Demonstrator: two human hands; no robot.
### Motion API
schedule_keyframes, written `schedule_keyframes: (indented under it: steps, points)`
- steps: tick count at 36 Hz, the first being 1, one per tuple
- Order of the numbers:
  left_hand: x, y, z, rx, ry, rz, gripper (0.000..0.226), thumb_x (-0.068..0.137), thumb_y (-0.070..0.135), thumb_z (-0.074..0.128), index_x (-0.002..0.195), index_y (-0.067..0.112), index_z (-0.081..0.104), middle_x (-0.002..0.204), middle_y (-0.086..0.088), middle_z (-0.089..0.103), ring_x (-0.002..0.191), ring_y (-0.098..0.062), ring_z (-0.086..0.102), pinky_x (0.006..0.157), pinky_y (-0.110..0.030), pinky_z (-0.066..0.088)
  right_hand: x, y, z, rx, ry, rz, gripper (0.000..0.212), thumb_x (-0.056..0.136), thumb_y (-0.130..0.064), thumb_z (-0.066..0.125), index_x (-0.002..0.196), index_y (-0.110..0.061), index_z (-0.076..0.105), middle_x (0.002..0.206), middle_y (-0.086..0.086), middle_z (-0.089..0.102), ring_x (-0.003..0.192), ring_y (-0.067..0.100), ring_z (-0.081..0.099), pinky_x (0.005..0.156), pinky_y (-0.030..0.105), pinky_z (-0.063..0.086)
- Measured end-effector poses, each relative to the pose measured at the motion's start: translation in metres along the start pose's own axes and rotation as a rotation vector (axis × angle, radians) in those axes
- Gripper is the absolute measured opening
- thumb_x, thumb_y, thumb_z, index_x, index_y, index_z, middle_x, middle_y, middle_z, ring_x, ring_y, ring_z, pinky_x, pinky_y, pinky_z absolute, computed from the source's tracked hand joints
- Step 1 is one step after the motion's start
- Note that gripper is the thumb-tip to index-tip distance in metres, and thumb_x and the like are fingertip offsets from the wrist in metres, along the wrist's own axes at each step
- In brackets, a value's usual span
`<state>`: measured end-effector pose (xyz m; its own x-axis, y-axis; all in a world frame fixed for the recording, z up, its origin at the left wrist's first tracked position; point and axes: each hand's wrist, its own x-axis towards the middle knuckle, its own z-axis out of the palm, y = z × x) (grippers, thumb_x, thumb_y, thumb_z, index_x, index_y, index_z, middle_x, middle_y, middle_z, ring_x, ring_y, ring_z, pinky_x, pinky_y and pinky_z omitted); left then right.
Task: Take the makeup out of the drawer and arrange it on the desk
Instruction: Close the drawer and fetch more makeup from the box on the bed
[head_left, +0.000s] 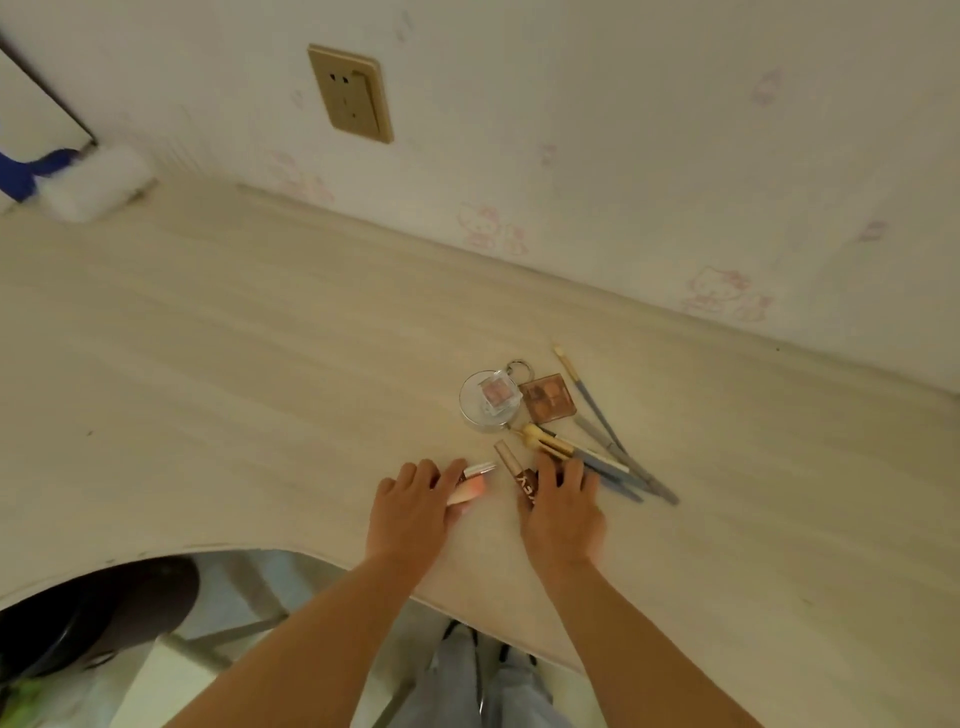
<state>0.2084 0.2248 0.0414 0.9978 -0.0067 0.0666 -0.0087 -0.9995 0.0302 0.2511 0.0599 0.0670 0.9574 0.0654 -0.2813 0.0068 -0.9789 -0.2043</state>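
Several makeup items (545, 415) already out on the desk (260, 364) — clustered at 1 o'clock of the hands | left hand (410, 512) fingers curled round a pink tube (467, 488) | right hand (563, 512) lies flat, fingers straight, over a brown tube (517, 470) and pencils (608, 457) | drawer unseen — arranging remains

Both hands lie on the pale wood surface (260, 338) near its front edge. The left hand (415, 506) holds a pink tube (467, 488) with a silver cap. The right hand (563, 506) rests on a brown tube (519, 475) and touches a fan of blue pencils (613, 462). Just beyond lie a round clear jar (485, 402) with a small clear cube on it, a brown palette (548, 397), a key ring (519, 366) and a yellow-tipped brush (569, 371). A gold socket (350, 93) sits on the wall.
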Motion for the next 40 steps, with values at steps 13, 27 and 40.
schedule_keyframes:
  steps: [13, 27, 40]
  points:
    - [0.028, -0.013, 0.006, 0.025, 0.045, 0.092, 0.053, 0.073, 0.046, 0.062, 0.122, 0.031, 0.048, 0.091, -0.003, 0.049, 0.079, -0.023, 0.041, 0.07, -0.035, 0.028, 0.021, -0.001, -0.004, -0.123, -0.066, -0.024, 0.059, 0.096, -0.052, 0.015, 0.147, -0.023, 0.02, 0.151, 0.01, 0.019, 0.129, 0.031, 0.027, 0.107, 0.041, 0.023]
    - [0.032, -0.01, -0.007, -0.058, -0.122, 0.026, 0.062, 0.063, 0.039, 0.077, 0.116, 0.015, 0.059, 0.102, -0.005, 0.059, 0.09, -0.027, 0.06, 0.08, -0.042, 0.052, 0.006, 0.0, 0.005, 0.001, 0.009, -0.007, 0.061, 0.093, -0.043, 0.045, 0.147, -0.021, 0.026, 0.151, 0.009, 0.03, 0.14, 0.029, 0.026, 0.114, 0.047, 0.02]
    - [0.035, 0.003, -0.033, -0.017, -0.235, 0.117, 0.06, 0.091, 0.035, 0.044, 0.144, 0.022, 0.021, 0.142, -0.002, 0.028, 0.132, -0.023, 0.026, 0.114, -0.038, 0.017, -0.006, 0.004, -0.01, -0.002, 0.029, 0.003, 0.066, 0.093, -0.042, 0.044, 0.147, -0.021, 0.012, 0.152, 0.0, 0.019, 0.139, 0.022, 0.019, 0.117, 0.035, 0.016]
